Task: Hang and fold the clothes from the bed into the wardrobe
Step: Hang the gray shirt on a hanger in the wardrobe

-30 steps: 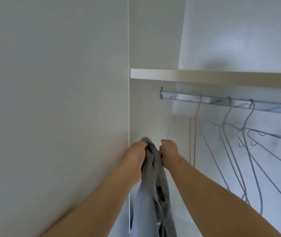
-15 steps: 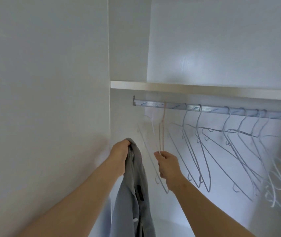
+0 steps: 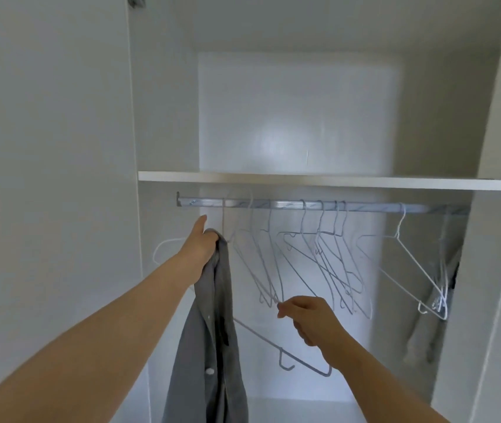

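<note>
My left hand (image 3: pixel 202 244) grips the bunched top of a grey buttoned shirt (image 3: pixel 212 337) just under the left end of the wardrobe rail (image 3: pixel 371 206), with one finger pointing up. The shirt hangs straight down from that hand. A white wire hanger (image 3: pixel 291 352) slants down to the right from behind the shirt; how it is attached is hidden. My right hand (image 3: pixel 307 319) is lower and to the right, its thumb and finger pinching the bottom corner of a wire hanger that hangs on the rail.
Several empty wire hangers (image 3: pixel 328 264) crowd the middle of the rail, another hanger (image 3: pixel 407 264) hangs further right. A pale garment (image 3: pixel 435 303) hangs at the far right. A shelf (image 3: pixel 334 181) runs right above the rail. The open door (image 3: pixel 44 178) stands on the left.
The view has swung right and back, showing the whole wardrobe. My left hand has lifted the shirt towards the rail. My right hand has dropped lower and moved right along the hangers.
</note>
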Action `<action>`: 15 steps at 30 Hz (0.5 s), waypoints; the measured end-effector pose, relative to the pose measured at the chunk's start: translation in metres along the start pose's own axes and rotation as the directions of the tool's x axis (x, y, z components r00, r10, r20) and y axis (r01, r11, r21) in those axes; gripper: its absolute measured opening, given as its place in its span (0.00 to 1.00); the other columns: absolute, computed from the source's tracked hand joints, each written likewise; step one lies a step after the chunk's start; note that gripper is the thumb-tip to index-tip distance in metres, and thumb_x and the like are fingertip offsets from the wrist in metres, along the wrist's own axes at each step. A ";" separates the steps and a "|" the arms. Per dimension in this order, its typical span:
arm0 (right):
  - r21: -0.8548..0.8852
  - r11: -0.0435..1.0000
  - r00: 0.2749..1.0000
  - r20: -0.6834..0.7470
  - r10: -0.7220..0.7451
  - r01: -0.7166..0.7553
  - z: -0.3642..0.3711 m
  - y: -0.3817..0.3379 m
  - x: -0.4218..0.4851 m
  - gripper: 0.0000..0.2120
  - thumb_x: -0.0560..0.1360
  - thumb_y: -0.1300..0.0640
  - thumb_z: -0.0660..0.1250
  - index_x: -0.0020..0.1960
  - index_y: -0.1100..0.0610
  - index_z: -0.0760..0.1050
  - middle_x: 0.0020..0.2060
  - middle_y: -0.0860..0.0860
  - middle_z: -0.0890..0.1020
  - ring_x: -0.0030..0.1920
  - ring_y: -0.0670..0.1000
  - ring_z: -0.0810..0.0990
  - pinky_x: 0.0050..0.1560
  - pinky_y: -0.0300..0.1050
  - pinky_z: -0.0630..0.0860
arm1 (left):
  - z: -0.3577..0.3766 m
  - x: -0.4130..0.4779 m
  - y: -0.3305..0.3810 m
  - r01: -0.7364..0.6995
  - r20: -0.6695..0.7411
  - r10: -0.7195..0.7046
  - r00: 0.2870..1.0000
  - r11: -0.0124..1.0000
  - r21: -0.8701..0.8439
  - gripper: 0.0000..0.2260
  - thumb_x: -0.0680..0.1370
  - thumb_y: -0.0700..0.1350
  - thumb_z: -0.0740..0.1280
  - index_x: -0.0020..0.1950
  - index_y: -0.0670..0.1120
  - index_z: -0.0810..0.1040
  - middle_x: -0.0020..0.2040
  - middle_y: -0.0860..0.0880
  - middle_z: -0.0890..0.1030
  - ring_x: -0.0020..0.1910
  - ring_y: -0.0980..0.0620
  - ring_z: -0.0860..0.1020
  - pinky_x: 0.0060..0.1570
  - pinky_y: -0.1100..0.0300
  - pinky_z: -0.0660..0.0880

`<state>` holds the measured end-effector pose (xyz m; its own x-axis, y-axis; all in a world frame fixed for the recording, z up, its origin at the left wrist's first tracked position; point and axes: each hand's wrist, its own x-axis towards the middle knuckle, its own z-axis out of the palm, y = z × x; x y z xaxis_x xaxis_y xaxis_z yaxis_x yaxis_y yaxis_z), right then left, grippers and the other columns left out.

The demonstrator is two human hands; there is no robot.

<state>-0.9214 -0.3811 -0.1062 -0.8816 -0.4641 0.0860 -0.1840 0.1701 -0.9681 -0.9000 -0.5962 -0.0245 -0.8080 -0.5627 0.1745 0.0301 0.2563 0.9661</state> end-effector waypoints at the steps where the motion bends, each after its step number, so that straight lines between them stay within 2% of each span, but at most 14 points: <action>1: -0.011 1.000 1.000 0.004 -0.005 0.005 -0.010 0.001 -0.013 0.10 0.74 0.58 0.67 0.34 0.56 0.79 0.19 0.46 0.66 0.20 0.44 0.60 0.21 0.34 0.58 | 0.006 -0.010 0.005 0.003 0.010 -0.003 1.000 1.000 0.018 0.21 0.82 0.40 0.52 0.75 0.51 0.58 0.69 0.43 0.68 0.45 0.51 0.75 0.47 0.59 0.71; 2: -0.021 1.000 1.000 0.005 -0.008 0.008 -0.018 0.002 -0.026 0.11 0.74 0.58 0.67 0.34 0.55 0.79 0.19 0.46 0.66 0.20 0.44 0.60 0.21 0.34 0.58 | 0.012 -0.020 0.008 0.006 0.014 -0.007 1.000 0.999 0.043 0.19 0.81 0.40 0.52 0.73 0.47 0.64 0.69 0.43 0.69 0.51 0.48 0.75 0.52 0.59 0.70; 3: -0.035 0.999 1.000 0.003 -0.007 0.007 -0.027 0.004 -0.037 0.11 0.74 0.59 0.67 0.33 0.55 0.79 0.19 0.46 0.66 0.20 0.45 0.60 0.21 0.34 0.58 | 0.018 -0.031 0.011 0.007 0.011 -0.008 1.000 0.996 0.084 0.17 0.81 0.39 0.53 0.69 0.43 0.69 0.66 0.41 0.72 0.53 0.46 0.74 0.52 0.60 0.69; 5: -0.063 0.998 1.000 0.000 0.004 -0.004 -0.041 0.007 -0.061 0.12 0.73 0.60 0.67 0.31 0.54 0.78 0.19 0.46 0.66 0.21 0.45 0.61 0.22 0.34 0.59 | 0.028 -0.055 0.014 0.014 -0.014 -0.012 1.000 0.985 0.171 0.14 0.80 0.38 0.54 0.61 0.39 0.74 0.60 0.39 0.76 0.48 0.46 0.72 0.48 0.59 0.67; 7: -0.111 0.994 1.000 0.002 0.006 -0.006 -0.050 0.012 -0.084 0.12 0.72 0.60 0.68 0.30 0.53 0.77 0.19 0.45 0.68 0.23 0.46 0.63 0.23 0.33 0.62 | 0.034 -0.084 0.015 0.020 -0.037 -0.014 0.999 0.983 0.185 0.12 0.80 0.39 0.54 0.58 0.39 0.75 0.57 0.39 0.77 0.46 0.46 0.72 0.46 0.59 0.67; 8: -0.149 0.989 1.000 0.005 -0.003 0.003 -0.050 0.012 -0.091 0.11 0.73 0.59 0.68 0.32 0.53 0.78 0.19 0.45 0.70 0.23 0.45 0.66 0.24 0.33 0.64 | 0.035 -0.096 0.015 0.013 -0.040 -0.006 0.999 0.982 0.191 0.12 0.80 0.39 0.55 0.58 0.39 0.75 0.57 0.39 0.77 0.47 0.46 0.72 0.46 0.59 0.68; 10: -0.224 0.975 0.999 0.040 0.004 0.005 -0.043 0.008 -0.103 0.03 0.74 0.59 0.67 0.43 0.52 0.78 0.27 0.46 0.76 0.27 0.43 0.73 0.29 0.31 0.69 | 0.043 -0.122 0.015 -0.021 -0.013 0.024 1.000 0.974 0.227 0.12 0.80 0.38 0.56 0.59 0.39 0.75 0.57 0.40 0.77 0.52 0.43 0.74 0.49 0.59 0.69; 11: -0.236 0.972 0.997 0.073 0.014 0.004 -0.037 0.003 -0.107 0.06 0.75 0.59 0.66 0.51 0.51 0.76 0.33 0.48 0.78 0.31 0.43 0.75 0.32 0.31 0.71 | 0.049 -0.133 0.016 -0.048 0.018 0.045 0.999 0.966 0.252 0.12 0.79 0.38 0.56 0.59 0.39 0.75 0.56 0.41 0.77 0.55 0.43 0.74 0.51 0.59 0.69; 13: -0.152 0.988 0.991 0.131 0.031 -0.011 -0.024 -0.013 -0.113 0.15 0.75 0.61 0.64 0.60 0.48 0.69 0.40 0.50 0.77 0.33 0.45 0.75 0.34 0.33 0.73 | 0.060 -0.157 0.021 -0.120 0.085 0.099 0.991 0.947 0.299 0.11 0.79 0.39 0.56 0.57 0.41 0.75 0.53 0.43 0.76 0.52 0.45 0.74 0.50 0.58 0.70; 15: 0.034 0.999 0.994 0.113 0.006 -0.010 -0.015 -0.032 -0.118 0.14 0.76 0.60 0.63 0.58 0.46 0.68 0.36 0.48 0.76 0.27 0.42 0.74 0.28 0.32 0.71 | 0.064 -0.168 0.026 -0.208 0.136 0.173 0.976 0.927 0.312 0.08 0.79 0.38 0.55 0.53 0.44 0.73 0.48 0.46 0.75 0.46 0.49 0.73 0.43 0.62 0.70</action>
<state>-0.8175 -0.3188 -0.0819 -0.8280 -0.5582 0.0533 -0.1606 0.1450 -0.9763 -0.8015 -0.4448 -0.0412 -0.8630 -0.3978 0.3113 0.0120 0.6000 0.7999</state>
